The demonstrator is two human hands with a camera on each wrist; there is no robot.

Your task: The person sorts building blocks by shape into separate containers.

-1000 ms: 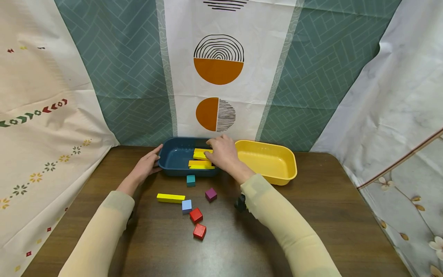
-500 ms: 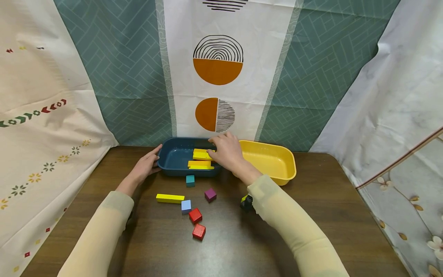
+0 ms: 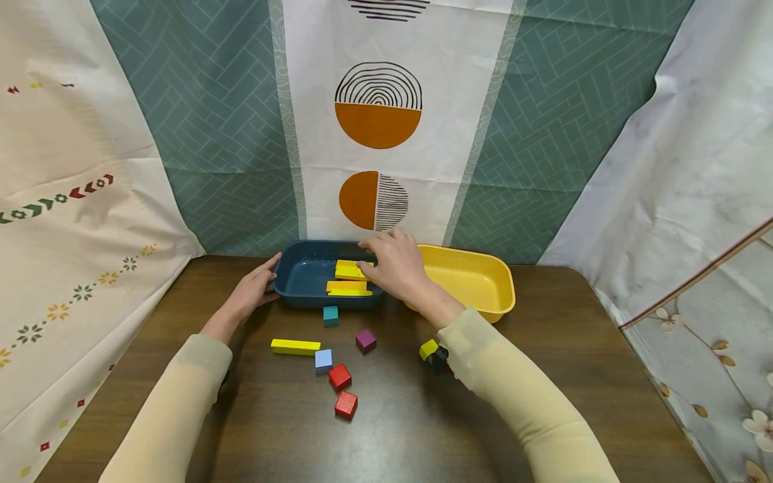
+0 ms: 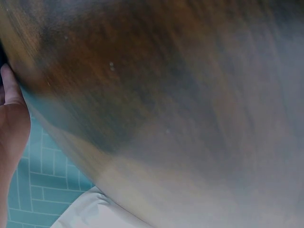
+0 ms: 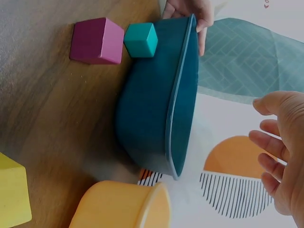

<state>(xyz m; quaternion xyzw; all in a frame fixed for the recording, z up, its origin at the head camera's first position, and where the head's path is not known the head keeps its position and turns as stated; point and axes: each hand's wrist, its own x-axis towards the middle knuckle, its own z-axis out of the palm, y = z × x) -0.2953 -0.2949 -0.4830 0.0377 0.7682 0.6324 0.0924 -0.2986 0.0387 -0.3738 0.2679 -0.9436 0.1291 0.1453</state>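
My left hand [image 3: 250, 292] rests against the left end of the dark blue bin [image 3: 302, 276], its fingers along the outer wall. In the left wrist view only part of that hand [image 4: 13, 118] shows at the left edge. Over the blue bin's right end hovers my right hand [image 3: 395, 265], fingers loosely bent. The right wrist view shows this hand [image 5: 285, 147] holding nothing, apart from the bin's rim. Inside the blue bin lie yellow blocks [image 3: 347, 270] and an orange-yellow block [image 3: 346, 286], partly hidden by the bin's front wall and my right hand.
A yellow bin [image 3: 477, 278] stands right of the blue one. Before them lie a teal cube [image 3: 331, 316], purple cube [image 3: 366, 341], light blue cube [image 3: 323, 361], two red cubes [image 3: 340, 376], a long yellow block [image 3: 295, 347] and a yellow cube [image 3: 428, 349] beside my right forearm.
My right hand has lifted slightly away from the blocks in the blue bin, and its forearm has shifted right, uncovering the yellow cube. My left hand stays at the bin's end.
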